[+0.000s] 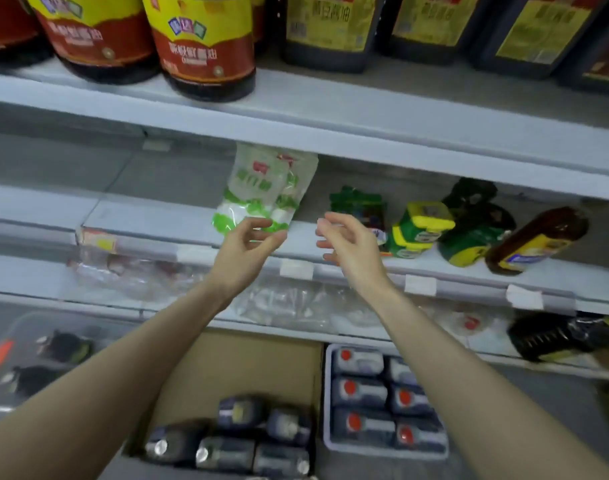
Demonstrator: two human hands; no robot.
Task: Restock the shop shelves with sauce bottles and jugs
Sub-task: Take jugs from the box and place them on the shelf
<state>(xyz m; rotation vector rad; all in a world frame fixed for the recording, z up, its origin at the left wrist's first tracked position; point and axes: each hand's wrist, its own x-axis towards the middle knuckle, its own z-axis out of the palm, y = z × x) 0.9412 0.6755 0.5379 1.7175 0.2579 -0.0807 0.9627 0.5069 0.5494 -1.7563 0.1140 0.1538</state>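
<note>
The left hand (247, 244) pinches the lower edge of one clear plastic bag with green and white print (266, 181), which stands upright on the middle white shelf (150, 220). The right hand (348, 240) hovers just beside it, fingers loosely curled, holding nothing. Below, five dark sauce bottles (227, 453) lie in one brown cardboard box (233, 362), and six red-capped bottles (360, 391) fill one white tray (382, 452).

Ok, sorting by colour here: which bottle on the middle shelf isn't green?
The brown bottle at the far right, leaning, yellow-labelled. The yellow-capped bottle and the jug beside it are green.
</note>
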